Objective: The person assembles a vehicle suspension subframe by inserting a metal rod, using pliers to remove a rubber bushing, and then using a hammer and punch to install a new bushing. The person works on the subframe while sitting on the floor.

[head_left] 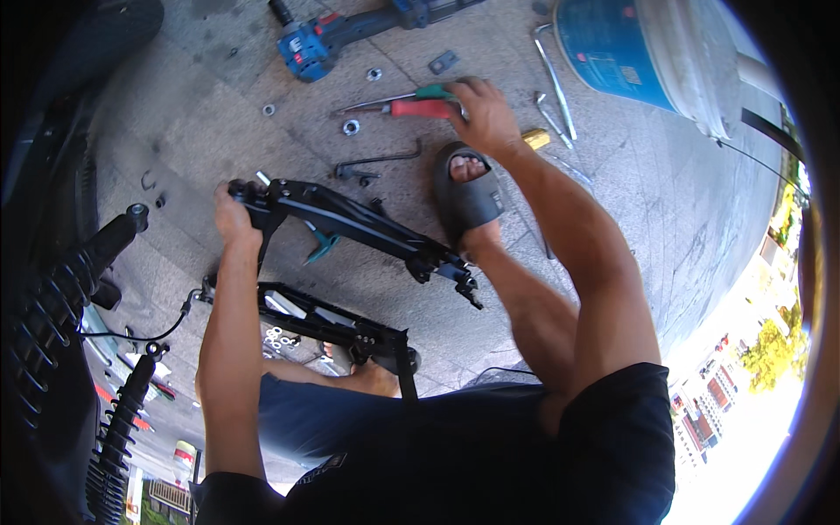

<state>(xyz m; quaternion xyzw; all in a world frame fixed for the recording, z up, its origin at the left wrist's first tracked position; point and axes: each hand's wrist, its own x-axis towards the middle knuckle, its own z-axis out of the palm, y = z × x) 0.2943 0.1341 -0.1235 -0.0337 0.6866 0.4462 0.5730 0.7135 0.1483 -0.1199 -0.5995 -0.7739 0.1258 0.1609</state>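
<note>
My left hand (pixel 234 214) is closed around the end of a black metal frame arm (pixel 350 219), which slants down to the right. My right hand (pixel 481 114) bends its fingers over the handle ends of two screwdrivers on the ground. One is a red-handled screwdriver (pixel 418 108), the other a green-handled screwdriver (pixel 430 92); which one the fingers grip is partly hidden. A second black metal frame part (pixel 332 322) lies nearer my body, between my legs. Under the held arm is a teal-handled tool (pixel 322 247).
A blue cordless power tool (pixel 306 54) lies at the far side, near nuts (pixel 351 128) and a small plate (pixel 444 62). Hex keys (pixel 385 160) lie centrally. At right are a wrench (pixel 555 83), yellow handle (pixel 535 138) and blue-white bucket (pixel 612 52). Coil-spring shock absorbers (pixel 66 293) rise at left.
</note>
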